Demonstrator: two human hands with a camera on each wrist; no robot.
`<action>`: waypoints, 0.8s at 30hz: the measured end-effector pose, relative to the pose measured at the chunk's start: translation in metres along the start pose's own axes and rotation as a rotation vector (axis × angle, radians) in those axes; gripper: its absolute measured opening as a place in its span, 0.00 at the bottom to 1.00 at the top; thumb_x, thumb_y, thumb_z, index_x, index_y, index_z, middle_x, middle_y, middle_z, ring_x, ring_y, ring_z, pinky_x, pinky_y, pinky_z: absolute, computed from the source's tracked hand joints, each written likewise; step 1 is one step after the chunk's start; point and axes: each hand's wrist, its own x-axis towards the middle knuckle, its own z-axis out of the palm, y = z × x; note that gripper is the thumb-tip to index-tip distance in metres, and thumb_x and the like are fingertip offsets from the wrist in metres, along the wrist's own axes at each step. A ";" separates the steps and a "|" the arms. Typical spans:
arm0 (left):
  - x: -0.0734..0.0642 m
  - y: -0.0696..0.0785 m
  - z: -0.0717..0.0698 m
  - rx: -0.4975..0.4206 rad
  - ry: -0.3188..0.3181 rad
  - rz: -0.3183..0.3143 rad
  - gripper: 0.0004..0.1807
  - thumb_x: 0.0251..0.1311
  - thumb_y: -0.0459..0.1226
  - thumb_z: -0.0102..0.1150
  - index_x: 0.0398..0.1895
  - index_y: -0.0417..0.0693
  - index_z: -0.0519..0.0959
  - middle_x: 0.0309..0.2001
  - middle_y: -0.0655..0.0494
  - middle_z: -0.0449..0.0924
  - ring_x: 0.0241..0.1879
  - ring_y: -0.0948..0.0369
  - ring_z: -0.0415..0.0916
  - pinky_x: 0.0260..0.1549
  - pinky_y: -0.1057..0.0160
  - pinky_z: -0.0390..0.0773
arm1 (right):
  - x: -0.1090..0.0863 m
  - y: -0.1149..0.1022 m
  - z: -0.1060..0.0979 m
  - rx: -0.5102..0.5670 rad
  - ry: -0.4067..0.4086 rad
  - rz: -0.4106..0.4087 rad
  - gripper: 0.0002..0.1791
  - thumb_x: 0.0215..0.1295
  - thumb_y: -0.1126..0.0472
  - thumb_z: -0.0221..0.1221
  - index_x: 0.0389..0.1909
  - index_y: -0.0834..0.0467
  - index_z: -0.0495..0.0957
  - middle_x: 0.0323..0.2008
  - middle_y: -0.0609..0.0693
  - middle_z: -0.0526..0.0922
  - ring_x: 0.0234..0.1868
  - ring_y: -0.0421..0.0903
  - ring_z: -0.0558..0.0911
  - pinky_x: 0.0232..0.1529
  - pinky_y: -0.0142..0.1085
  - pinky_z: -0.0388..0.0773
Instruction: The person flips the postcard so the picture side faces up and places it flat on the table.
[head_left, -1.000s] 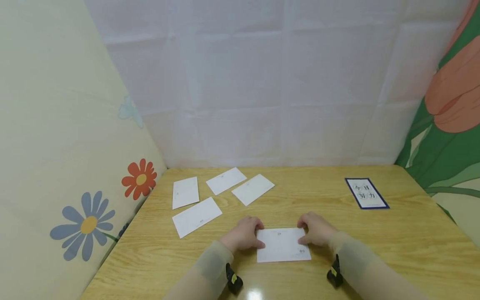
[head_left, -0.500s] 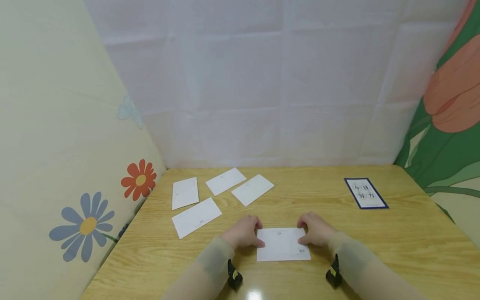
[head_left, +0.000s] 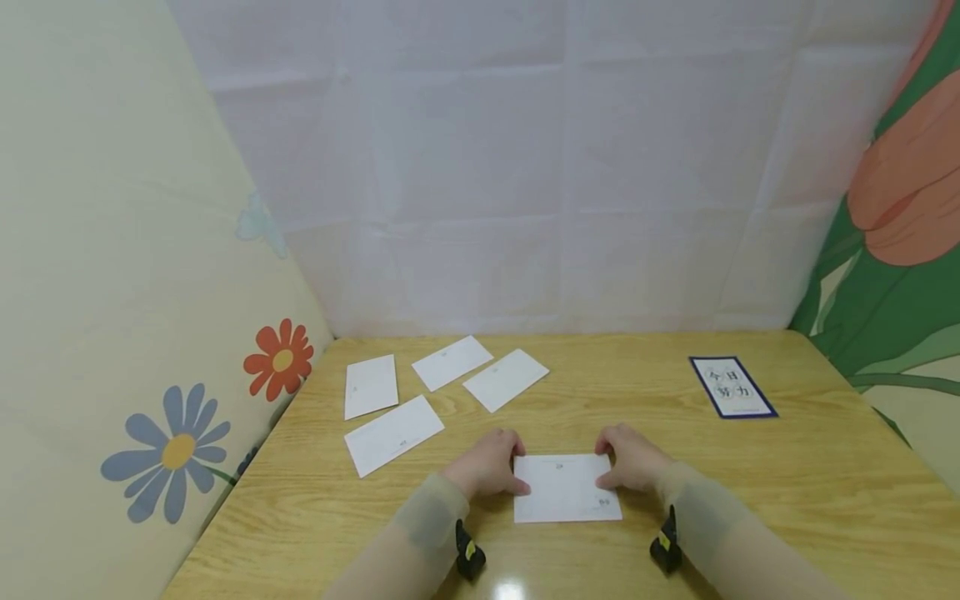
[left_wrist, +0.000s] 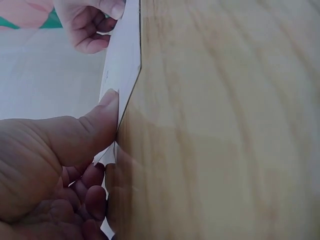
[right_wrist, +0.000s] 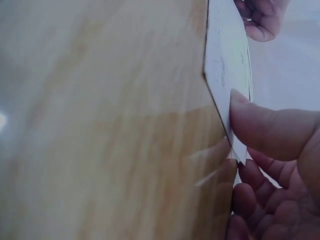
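Observation:
A white card (head_left: pixel 566 490) with small print lies at the front middle of the wooden table, one short side toward each hand. My left hand (head_left: pixel 489 467) holds its left edge, thumb on top and fingers curled at the far corner. At the opposite edge my right hand (head_left: pixel 632 460) grips in the same way. In the left wrist view the thumb (left_wrist: pixel 102 117) presses the face of the card (left_wrist: pixel 125 50) near its corner. The right wrist view shows the right thumb (right_wrist: pixel 260 125) on the card (right_wrist: pixel 225 55), with curled fingertips just under its edge.
Several white cards lie at the back left, among them a near one (head_left: pixel 395 435) and an upright one (head_left: pixel 371 387). A blue-bordered card (head_left: pixel 733 387) with Chinese characters lies at the back right. A white cloth (head_left: pixel 480 167) hangs behind the table (head_left: pixel 825 492).

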 end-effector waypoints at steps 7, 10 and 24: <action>0.000 -0.001 0.000 0.000 -0.008 0.010 0.23 0.48 0.42 0.74 0.45 0.48 0.75 0.41 0.56 0.72 0.44 0.57 0.68 0.49 0.53 0.70 | 0.000 0.001 0.001 0.008 0.005 -0.008 0.20 0.48 0.63 0.73 0.41 0.56 0.75 0.43 0.51 0.73 0.47 0.50 0.73 0.54 0.49 0.69; -0.001 -0.001 0.001 0.008 -0.010 0.017 0.22 0.48 0.42 0.74 0.45 0.49 0.76 0.42 0.56 0.72 0.44 0.56 0.68 0.49 0.53 0.69 | -0.001 0.000 0.001 0.009 0.004 -0.011 0.20 0.48 0.64 0.73 0.41 0.56 0.75 0.44 0.51 0.73 0.47 0.50 0.73 0.54 0.50 0.69; 0.001 -0.004 0.003 -0.055 -0.009 0.015 0.22 0.48 0.40 0.74 0.45 0.50 0.74 0.43 0.58 0.74 0.44 0.57 0.68 0.50 0.52 0.68 | 0.002 0.000 0.001 0.073 -0.027 0.012 0.20 0.48 0.65 0.72 0.42 0.55 0.75 0.43 0.50 0.77 0.47 0.50 0.75 0.53 0.50 0.70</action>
